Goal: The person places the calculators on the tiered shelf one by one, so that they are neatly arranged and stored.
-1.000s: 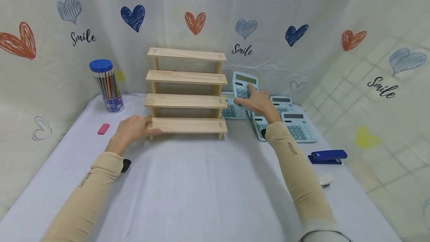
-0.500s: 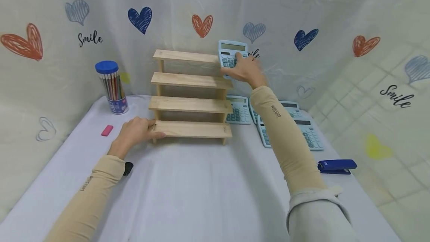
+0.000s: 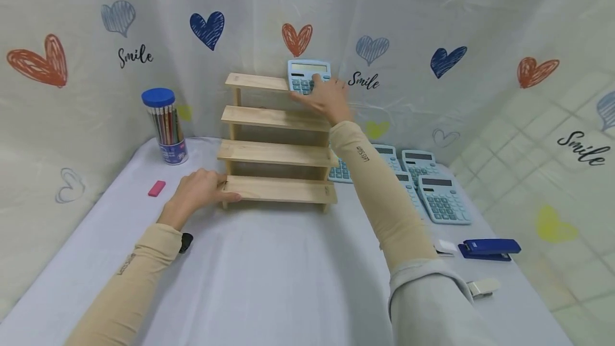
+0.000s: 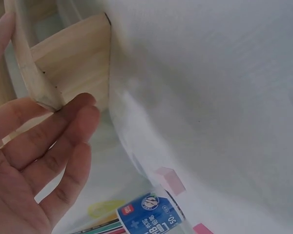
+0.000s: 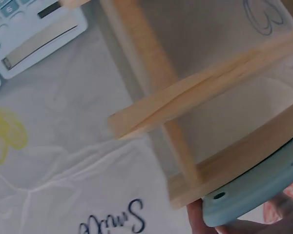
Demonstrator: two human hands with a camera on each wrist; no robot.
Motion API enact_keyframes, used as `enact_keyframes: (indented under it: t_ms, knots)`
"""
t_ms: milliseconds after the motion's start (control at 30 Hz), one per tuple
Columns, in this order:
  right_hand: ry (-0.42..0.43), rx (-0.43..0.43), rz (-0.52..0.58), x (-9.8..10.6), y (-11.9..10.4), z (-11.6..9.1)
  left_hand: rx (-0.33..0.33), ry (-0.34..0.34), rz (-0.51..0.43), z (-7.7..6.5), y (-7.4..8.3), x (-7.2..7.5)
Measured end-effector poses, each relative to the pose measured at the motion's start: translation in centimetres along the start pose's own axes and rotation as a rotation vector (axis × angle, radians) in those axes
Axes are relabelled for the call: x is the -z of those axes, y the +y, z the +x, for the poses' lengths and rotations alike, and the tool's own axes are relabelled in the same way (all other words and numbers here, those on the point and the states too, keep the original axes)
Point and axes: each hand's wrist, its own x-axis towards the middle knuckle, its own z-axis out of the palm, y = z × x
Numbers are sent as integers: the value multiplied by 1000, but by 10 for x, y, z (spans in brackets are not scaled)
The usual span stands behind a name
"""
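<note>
A four-tier wooden shelf rack (image 3: 274,152) stands at the back of the white-covered table. My left hand (image 3: 199,191) grips the left end of its bottom board, thumb on the front; in the left wrist view the fingers (image 4: 75,119) curl by the board's end. At the top board's right end, my right hand (image 3: 326,97) holds a light blue calculator (image 3: 307,68), thumb over its keys and screen facing me. The right wrist view shows this calculator (image 5: 259,190) tilted right against the top board (image 5: 244,146), fingers partly hidden behind it.
Several more light blue calculators (image 3: 443,199) lie right of the rack, some behind my right sleeve. A blue stapler (image 3: 487,249) and two small white items (image 3: 482,287) sit near the right edge. At left are a pencil tub (image 3: 165,122) and a pink eraser (image 3: 156,188).
My right hand has lifted the calculator from the group at right, up and leftward to the top board. My left hand has kept its grip on the rack.
</note>
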Motion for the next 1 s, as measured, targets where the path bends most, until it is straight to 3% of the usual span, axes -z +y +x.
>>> enact_keyframes:
  t_ms: [300,500,767,1000]
  knots:
    - [-27,202,13,-14,-56,6,7,9,-11,-2,-5,0]
    - [-26,231,17,-20,-76,8,-2,3,-14,0,-3,-3]
    - [-2,209,67,-23,-71,6,-3,-2,-17,1,2,-4]
    - [116,205,145,-30,-42,-17,10,-7,-13,-2,0,-4]
